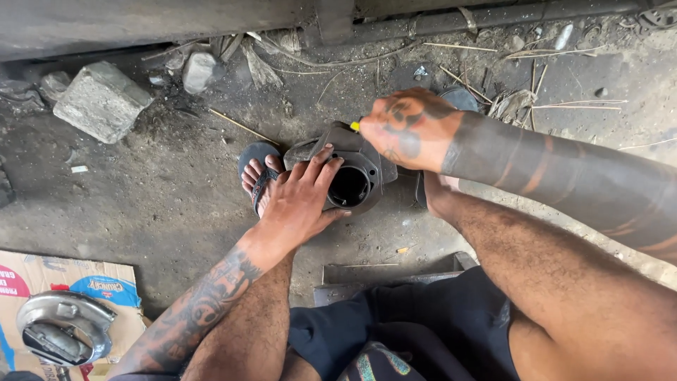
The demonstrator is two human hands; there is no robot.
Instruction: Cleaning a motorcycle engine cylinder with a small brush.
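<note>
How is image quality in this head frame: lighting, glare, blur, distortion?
Head view: soft even daylight, no hard shadows; the bore of the dark metal cylinder part is black and unreadable; left hand sharp, right hand slightly smeared; mild glare on the shiny chrome cover; wide-angle stretch at the edges.

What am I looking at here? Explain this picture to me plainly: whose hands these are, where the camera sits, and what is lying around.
There is one picture, taken by a camera worn on a person's head, looking down at their own hands and bare knees as they sit low over a dirty concrete floor.

The left hand rests on a dark metal engine cylinder with a round bore, steadying it between the person's sandalled feet. The right hand grips a tool with a yellow tip against the top of the part; what kind of tool it is cannot be told.

Around them lie a grey stone block, dry twigs, and at lower left a shiny metal cover on flattened cardboard.
</note>
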